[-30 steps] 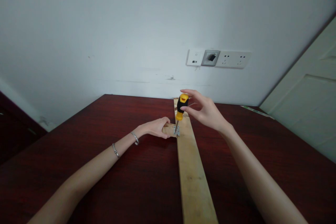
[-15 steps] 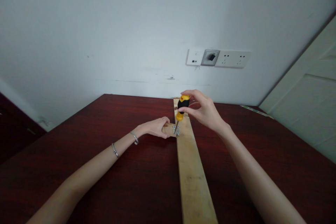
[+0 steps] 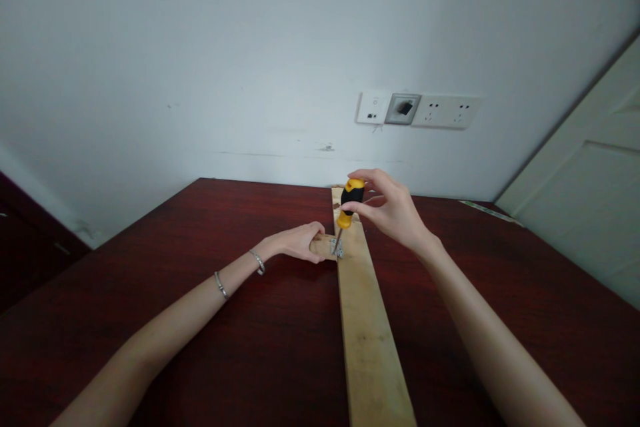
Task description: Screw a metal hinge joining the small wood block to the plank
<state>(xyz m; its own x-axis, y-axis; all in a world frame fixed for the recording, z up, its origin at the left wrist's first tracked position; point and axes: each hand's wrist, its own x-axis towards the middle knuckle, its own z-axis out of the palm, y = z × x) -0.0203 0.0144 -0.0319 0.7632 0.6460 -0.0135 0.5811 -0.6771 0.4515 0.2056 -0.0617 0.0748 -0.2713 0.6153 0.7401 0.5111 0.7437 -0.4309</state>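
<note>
My right hand (image 3: 393,203) grips a short screwdriver (image 3: 353,195) with a yellow and black handle, thumb and fingers around it. Its shaft slants down to a small metal hinge (image 3: 336,246), where the tip meets the plate. That hinge spans the seam between a long wooden plank (image 3: 367,320) and a short wooden block (image 3: 323,248). My left hand (image 3: 301,242) is closed on the block's left end, pressing it against the plank's left edge. Screws under the tip are too small to make out.
Everything lies on a dark red tabletop (image 3: 240,347) whose far edge meets a white wall (image 3: 225,67). Sockets and switches (image 3: 445,111) are set in the wall. A thin flat strip (image 3: 490,212) rests at the back right, near a pale door (image 3: 595,167).
The screwdriver handle leans slightly more to the right, with my right hand shifted a little. My left hand keeps its hold on the block. The whole view has moved slightly.
</note>
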